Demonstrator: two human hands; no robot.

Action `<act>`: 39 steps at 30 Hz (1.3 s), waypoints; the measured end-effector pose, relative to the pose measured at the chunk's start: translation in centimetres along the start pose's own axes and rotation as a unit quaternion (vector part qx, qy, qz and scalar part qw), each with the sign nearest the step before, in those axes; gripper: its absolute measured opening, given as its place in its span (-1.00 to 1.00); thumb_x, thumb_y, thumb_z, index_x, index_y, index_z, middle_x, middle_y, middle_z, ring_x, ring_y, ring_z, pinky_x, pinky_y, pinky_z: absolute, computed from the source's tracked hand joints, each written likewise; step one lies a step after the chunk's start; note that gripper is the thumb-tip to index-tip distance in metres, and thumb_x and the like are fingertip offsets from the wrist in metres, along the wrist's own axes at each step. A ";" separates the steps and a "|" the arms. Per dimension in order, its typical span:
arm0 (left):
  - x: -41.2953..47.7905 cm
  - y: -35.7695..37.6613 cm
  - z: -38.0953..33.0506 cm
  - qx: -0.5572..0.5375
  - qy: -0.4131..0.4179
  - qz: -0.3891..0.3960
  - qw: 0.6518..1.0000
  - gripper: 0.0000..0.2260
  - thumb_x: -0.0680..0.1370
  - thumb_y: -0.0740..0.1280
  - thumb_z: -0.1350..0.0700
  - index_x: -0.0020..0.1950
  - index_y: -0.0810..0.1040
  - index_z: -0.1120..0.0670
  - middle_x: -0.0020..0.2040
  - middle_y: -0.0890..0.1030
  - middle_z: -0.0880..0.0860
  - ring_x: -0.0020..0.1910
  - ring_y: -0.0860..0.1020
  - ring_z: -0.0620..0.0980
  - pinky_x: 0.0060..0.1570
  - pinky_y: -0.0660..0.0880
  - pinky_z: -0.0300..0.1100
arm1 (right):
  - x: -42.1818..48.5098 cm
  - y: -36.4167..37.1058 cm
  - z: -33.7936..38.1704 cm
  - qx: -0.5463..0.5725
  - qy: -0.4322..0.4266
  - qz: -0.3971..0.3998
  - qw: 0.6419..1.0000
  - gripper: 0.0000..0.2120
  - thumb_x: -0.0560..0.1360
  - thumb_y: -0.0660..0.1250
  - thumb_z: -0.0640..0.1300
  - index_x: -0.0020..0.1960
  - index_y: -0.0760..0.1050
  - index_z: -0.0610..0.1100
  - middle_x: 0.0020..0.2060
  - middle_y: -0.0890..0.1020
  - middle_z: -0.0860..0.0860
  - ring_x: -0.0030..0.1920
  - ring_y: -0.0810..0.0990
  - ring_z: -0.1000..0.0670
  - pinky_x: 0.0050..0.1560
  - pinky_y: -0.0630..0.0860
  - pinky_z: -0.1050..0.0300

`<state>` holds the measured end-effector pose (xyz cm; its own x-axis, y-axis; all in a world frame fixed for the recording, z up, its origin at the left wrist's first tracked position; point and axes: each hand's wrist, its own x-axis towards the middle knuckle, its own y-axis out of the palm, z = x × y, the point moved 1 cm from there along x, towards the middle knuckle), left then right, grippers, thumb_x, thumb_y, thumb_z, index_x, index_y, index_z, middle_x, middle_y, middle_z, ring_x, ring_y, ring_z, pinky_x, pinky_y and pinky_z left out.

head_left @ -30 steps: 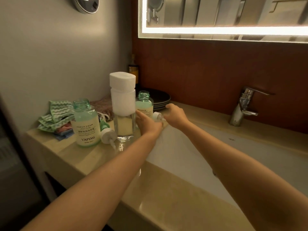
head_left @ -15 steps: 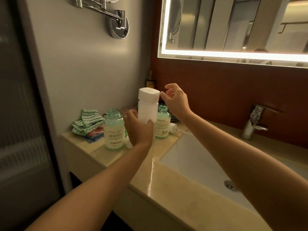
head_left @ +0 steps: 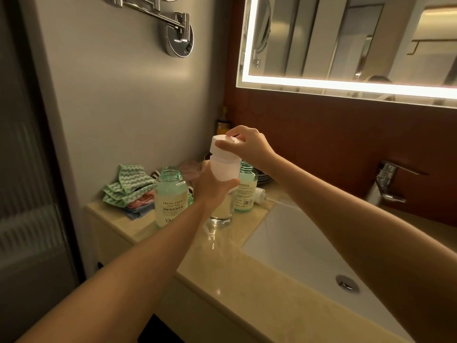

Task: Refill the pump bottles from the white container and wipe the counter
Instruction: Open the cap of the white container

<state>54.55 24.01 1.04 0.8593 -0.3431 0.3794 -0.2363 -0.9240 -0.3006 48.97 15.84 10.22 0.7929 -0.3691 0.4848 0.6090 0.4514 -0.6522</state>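
Left hand [head_left: 212, 186] wrapped around the mid-body of the white container [head_left: 225, 167], fingers curled, firm hold. Right hand [head_left: 249, 144] sat on top, thumb and fingers pinching its cap [head_left: 218, 146]. Read: left braced the body, right was set to twist or pull the cap, i.e. opening before a pour. That's a judgement, no rotation visible.

Container stood roughly upright, leaning slightly. Its clear base looked to be touching the counter [head_left: 247, 293], yellowish liquid visible low down.

Outward from the container:
- 9 o'clock: large pump bottle [head_left: 170, 196], neck open, no pump, just beside the left wrist. Ready to be filled.
- 3 o'clock: small pump bottle [head_left: 246, 191], also open, partly behind the container.
- Just past it at 3 o'clock: white pump head [head_left: 260, 194] lying on its side, tube pointing at the sink [head_left: 291, 241]. Probably parked there so drips ran off toward the basin.
- Farther out at 9 o'clock: pile of cloths [head_left: 125, 188], green zigzag on top, near the wall, likely for the wipe step.
- Far 3 o'clock: faucet [head_left: 387, 181].

Hard to tell:
- Left forearm covered the large bottle's lower label and a green part behind it, possibly its pump.
- Left palm hid the container's middle.
- Couldn't tell whether the cap was loose or seated.
- Wet-looking sheen at the container's 6 o'clock could've been a spill or a reflection.
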 end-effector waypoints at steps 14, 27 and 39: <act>-6.4 -2.5 -2.0 0.058 0.053 0.070 0.994 -0.34 0.31 0.49 -0.15 0.27 0.34 0.11 0.17 0.52 0.09 0.09 0.52 0.07 0.03 0.54 -0.01 | -7.1 -3.0 2.8 -0.061 0.002 0.000 0.998 -0.52 0.39 0.37 0.18 0.16 0.48 -0.11 0.03 0.57 -0.07 -0.06 0.55 -0.01 -0.19 0.50 0.22; -10.0 -4.0 -2.6 0.079 0.074 0.068 0.992 -0.33 0.30 0.49 -0.14 0.26 0.32 0.12 0.16 0.52 0.10 0.07 0.53 0.09 0.00 0.54 0.00 | -10.1 -4.8 6.2 -0.033 0.066 0.191 0.979 -0.37 0.46 0.36 -0.01 0.44 0.15 0.03 0.38 0.30 -0.08 0.22 0.36 -0.04 0.14 0.36 0.13; -10.4 -4.0 -2.4 0.076 0.086 0.056 0.992 -0.35 0.30 0.51 -0.12 0.24 0.34 0.12 0.17 0.52 0.10 0.07 0.52 0.10 -0.07 0.50 -0.09 | -9.8 -4.2 8.5 -0.286 0.008 0.148 0.947 -0.48 0.50 0.24 0.13 0.37 0.32 -0.10 0.30 0.40 -0.10 0.22 0.41 -0.09 0.10 0.41 0.10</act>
<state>45.48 30.88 0.45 0.7378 -0.4789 0.4758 -0.2437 -0.8462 -0.4738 38.88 24.51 13.18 0.9240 -0.3088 0.2255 0.2445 0.0239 -0.9693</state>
